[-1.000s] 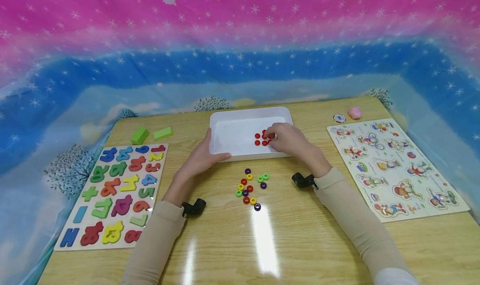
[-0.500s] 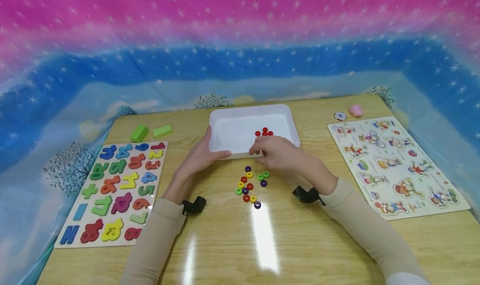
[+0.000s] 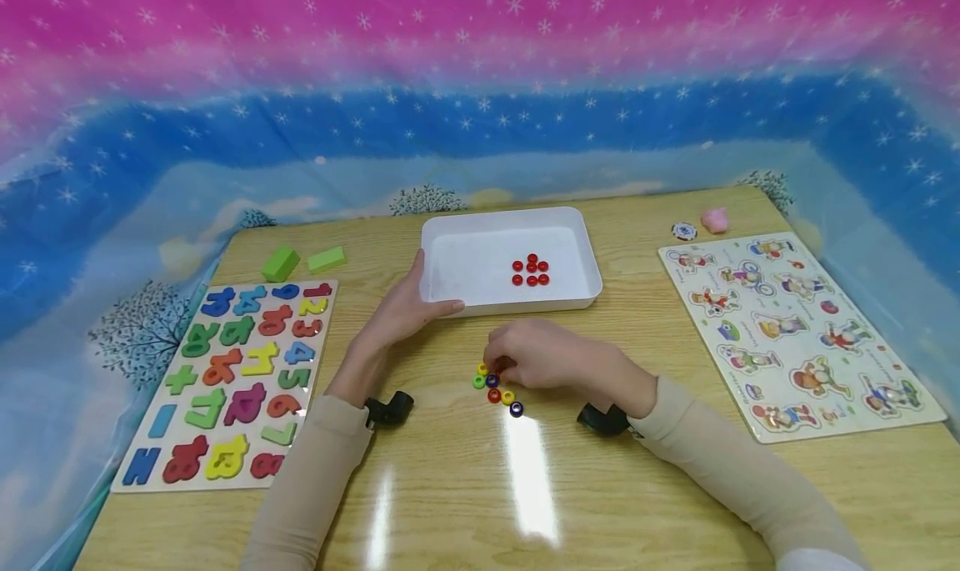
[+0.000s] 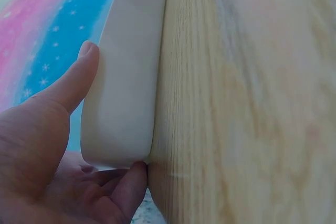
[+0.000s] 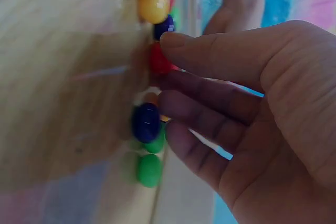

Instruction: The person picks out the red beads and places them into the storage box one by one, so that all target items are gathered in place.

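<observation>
A white plastic tray (image 3: 525,307) holds several small red ring beads (image 3: 532,280) on its right side. My left hand (image 3: 401,308) grips the tray's near left corner; in the left wrist view the thumb lies along the tray's wall and the fingers curl at its lower edge. In front of the tray my right hand (image 3: 543,354) reaches down into a loose group of mixed beads. Its thumb and forefinger pinch a red bead (image 5: 160,59) at table level. Purple (image 5: 146,123), yellow (image 5: 154,5) and green beads (image 5: 149,170) lie around the fingertips; the hand hides some from the head view.
A number puzzle board (image 3: 225,379) lies at left, with two green blocks (image 3: 281,264) behind it. At right is a picture puzzle board (image 3: 795,329), a poker chip (image 3: 684,232) and a pink toy (image 3: 716,219) beyond it. A printed cloth (image 3: 480,137) surrounds the table.
My right hand has moved from inside the tray, over its front wall, to the beads on the table, leaving the red beads in the tray uncovered. The left hand has stayed at the tray.
</observation>
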Available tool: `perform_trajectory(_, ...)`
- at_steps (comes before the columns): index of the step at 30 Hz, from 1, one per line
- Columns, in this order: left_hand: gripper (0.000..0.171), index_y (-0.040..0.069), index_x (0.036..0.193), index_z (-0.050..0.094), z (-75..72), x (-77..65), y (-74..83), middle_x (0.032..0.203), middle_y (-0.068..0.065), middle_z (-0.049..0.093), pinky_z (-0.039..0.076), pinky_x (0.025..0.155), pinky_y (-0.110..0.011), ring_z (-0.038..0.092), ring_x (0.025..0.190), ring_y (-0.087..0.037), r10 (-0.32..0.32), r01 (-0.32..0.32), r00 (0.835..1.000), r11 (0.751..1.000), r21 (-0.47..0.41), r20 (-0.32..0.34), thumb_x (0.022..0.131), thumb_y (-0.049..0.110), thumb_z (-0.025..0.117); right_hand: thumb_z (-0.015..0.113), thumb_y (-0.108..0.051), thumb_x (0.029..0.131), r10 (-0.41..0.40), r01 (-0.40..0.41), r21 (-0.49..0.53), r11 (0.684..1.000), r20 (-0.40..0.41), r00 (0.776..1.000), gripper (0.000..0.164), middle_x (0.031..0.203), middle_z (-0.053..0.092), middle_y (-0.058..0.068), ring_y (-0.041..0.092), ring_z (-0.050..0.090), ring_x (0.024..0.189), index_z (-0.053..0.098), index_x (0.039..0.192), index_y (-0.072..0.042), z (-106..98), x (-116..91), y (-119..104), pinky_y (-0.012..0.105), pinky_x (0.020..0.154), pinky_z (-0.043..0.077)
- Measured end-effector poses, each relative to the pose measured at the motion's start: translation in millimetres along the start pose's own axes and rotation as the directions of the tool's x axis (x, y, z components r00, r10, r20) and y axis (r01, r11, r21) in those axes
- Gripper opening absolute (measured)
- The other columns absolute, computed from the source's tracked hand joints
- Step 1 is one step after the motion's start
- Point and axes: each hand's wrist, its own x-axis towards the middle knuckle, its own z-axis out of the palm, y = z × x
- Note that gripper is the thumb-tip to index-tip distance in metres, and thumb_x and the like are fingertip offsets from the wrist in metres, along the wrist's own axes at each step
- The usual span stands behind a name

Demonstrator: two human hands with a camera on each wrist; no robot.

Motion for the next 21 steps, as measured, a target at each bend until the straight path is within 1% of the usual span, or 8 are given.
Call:
perform_trajectory(3,0.118,0.031,0.147,-0.013,0.3,0.6,0.1,0.157,-0.003,0.01,0.026,0.112,-0.048,0.019,0.143,-0.024,0.003,-0.003,1.0,1.0,-0.006,-0.001,0.068,0.065,0.068,0.067,-0.015,0.082,-0.01,0.01,-0.006,1.0,-0.001,1.0,0.009,0.084,0.057,-0.01,0.005,0.051,0.073,0.069,0.089,-0.022,3,0,1,0.021,0.07,0.045)
perform_trajectory(6,0.118,0.032,0.146,-0.013,0.5,0.7,-0.2,0.157,-0.003,0.011,0.027,0.111,-0.048,0.019,0.143,-0.024,0.005,-0.005,1.0,1.0,-0.018,-0.005,0.067,0.064,0.069,0.068,-0.016,0.082,-0.008,0.008,-0.022,1.0,-0.003,1.0,0.009,0.083,0.055,-0.01,0.006,0.051,0.072,0.069,0.088,-0.022,5,0,1,0.021,0.069,0.044)
perform_trajectory(10,0.117,0.029,0.147,-0.012,0.8,0.4,-1.1,0.157,-0.003,0.01,0.027,0.111,-0.049,0.019,0.143,-0.024,0.014,-0.014,1.0,1.0,-0.026,-0.005,0.069,0.061,0.07,0.068,-0.017,0.082,-0.003,0.003,-0.039,0.999,-0.001,1.0,0.008,0.081,0.053,-0.011,0.006,0.05,0.071,0.069,0.087,-0.023,6,0,0,0.021,0.067,0.043)
perform_trajectory(13,0.117,0.027,0.148,-0.011,1.4,0.3,-1.3,0.157,-0.003,0.01,0.026,0.111,-0.048,0.018,0.143,-0.024,0.019,-0.019,1.0,0.999,-0.03,-0.009,0.07,0.058,0.07,0.067,-0.016,0.083,0.002,-0.002,-0.022,1.0,-0.004,1.0,0.009,0.082,0.054,-0.01,0.006,0.05,0.071,0.069,0.088,-0.023,4,0,1,0.02,0.068,0.043)
perform_trajectory(16,0.117,0.025,0.149,-0.011,1.7,0.0,-0.9,0.157,-0.005,0.013,0.028,0.111,-0.048,0.022,0.142,-0.025,0.04,-0.04,0.999,0.999,-0.03,-0.011,0.071,0.057,0.07,0.066,-0.014,0.083,0.018,-0.018,0.009,1.0,-0.035,0.999,0.011,0.085,0.057,-0.01,0.005,0.051,0.072,0.071,0.091,-0.022,-3,-1,3,0.019,0.068,0.044)
perform_trajectory(21,0.117,0.023,0.148,-0.012,0.8,-0.2,-1.0,0.156,-0.007,0.016,0.03,0.109,-0.049,0.026,0.14,-0.027,0.052,-0.052,0.999,0.998,-0.028,-0.003,0.073,0.056,0.07,0.066,-0.014,0.083,0.069,-0.064,0.039,0.997,-0.13,0.989,0.012,0.086,0.059,-0.011,0.004,0.051,0.071,0.072,0.092,-0.019,-23,1,15,0.02,0.064,0.044)
